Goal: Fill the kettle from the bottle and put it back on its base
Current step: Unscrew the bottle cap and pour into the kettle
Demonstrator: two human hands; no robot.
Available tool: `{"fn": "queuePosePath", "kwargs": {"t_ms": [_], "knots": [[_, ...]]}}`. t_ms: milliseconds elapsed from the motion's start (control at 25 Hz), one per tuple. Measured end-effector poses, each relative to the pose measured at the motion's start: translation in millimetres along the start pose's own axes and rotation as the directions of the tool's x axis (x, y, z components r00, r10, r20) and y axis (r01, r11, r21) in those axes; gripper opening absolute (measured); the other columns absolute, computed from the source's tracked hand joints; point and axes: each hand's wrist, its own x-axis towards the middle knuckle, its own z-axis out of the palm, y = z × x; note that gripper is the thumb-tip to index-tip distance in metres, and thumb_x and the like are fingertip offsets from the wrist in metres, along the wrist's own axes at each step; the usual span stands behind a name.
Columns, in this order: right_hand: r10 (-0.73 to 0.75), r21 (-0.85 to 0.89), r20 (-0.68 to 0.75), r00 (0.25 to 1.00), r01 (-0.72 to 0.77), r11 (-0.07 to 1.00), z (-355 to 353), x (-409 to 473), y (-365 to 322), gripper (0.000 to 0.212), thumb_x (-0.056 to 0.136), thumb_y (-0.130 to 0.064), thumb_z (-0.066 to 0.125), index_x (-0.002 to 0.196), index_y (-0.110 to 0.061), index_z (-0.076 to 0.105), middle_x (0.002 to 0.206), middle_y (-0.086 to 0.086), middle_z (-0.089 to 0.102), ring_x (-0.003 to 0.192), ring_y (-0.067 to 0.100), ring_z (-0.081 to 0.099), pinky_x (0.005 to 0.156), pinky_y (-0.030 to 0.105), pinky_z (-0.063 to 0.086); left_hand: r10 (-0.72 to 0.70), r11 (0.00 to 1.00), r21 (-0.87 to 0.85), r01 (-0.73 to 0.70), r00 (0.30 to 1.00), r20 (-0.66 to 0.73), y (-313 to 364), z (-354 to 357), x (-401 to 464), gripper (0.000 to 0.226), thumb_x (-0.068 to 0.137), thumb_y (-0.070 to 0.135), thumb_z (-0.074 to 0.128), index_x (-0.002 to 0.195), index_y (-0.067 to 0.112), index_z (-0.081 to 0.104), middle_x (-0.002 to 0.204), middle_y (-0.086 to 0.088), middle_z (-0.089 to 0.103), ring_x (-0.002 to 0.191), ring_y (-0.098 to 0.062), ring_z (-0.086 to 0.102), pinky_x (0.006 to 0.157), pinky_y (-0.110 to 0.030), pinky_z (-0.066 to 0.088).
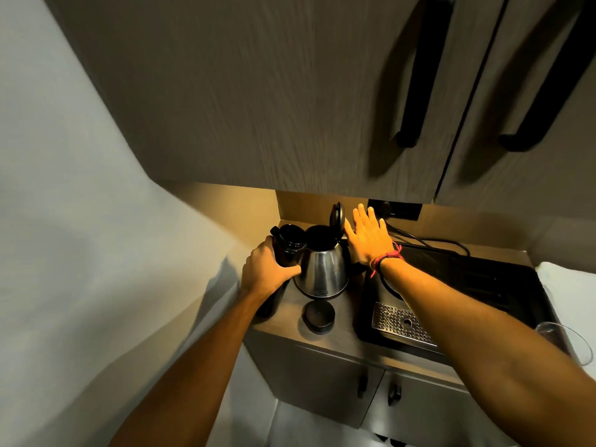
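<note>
Stainless-steel kettle (322,269) standing on the wooden countertop (345,330), left of the black tray (458,285), hinged lid (336,217) flipped upright and mouth wide open. Apparently off its base: a round disc half hidden under the right forearm on the tray may be the base, not certain. Dark bottle (287,250) just beside the kettle on its left, uncapped, mouth level with the kettle's rim; round black cap (318,316) lying flat on the counter in front. Left hand (267,269) wrapped around the bottle's body. Right hand (367,237) flat and spread, gripping nothing, fingers near the raised lid, red thread bracelet at the wrist.

Judged early: lid open and cap off, pouring not yet begun or only starting; no water visible. Left to do: pour, close lid, seat kettle on base.

Kettle brushed metal, tapered, wide at the bottom, black trim. Bottle matte, cylindrical. Tray glossy black with a perforated metal drip grille (400,324).
</note>
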Motion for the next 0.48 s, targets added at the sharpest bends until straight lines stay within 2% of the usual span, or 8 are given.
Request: {"fn": "queuePosePath", "kwargs": {"t_ms": [200,320,480], "knots": [[0.007,0.071,-0.034,0.999,-0.004,0.997,-6,-5,0,0.067,0.101,-0.044,0.021,0.157,-0.009,0.011,0.167,0.012,0.002,0.154,0.031,-0.002,0.125,0.052,0.008,0.008,0.989,0.144,-0.013,0.999,0.037,24,-2,11,0.075,0.054,0.061,0.078,0.112,0.019,0.056,0.099,-0.001,0.067,0.088,-0.023,0.066,0.07,-0.032,0.052],[0.022,0.114,-0.047,0.999,-0.016,0.993,-6,-7,0,0.07,0.1,-0.049,0.017,0.157,-0.009,0.011,0.167,0.011,0.003,0.155,0.029,-0.001,0.126,0.05,0.008,0.032,0.956,0.288,-0.049,0.997,0.065,39,-6,19,0.078,0.058,0.062,0.078,0.115,0.015,0.054,0.104,-0.008,0.066,0.093,-0.029,0.066,0.076,-0.04,0.057],[0.041,0.141,-0.069,0.997,-0.031,0.99,-5,-6,1,0.074,0.098,-0.055,0.015,0.156,-0.008,0.014,0.166,0.011,0.007,0.155,0.029,0.002,0.126,0.049,0.008,0.055,0.884,0.46,-0.088,0.995,0.084,49,-9,25,0.081,0.061,0.063,0.077,0.118,0.011,0.052,0.109,-0.012,0.065,0.097,-0.032,0.065,0.077,-0.041,0.056]]}}
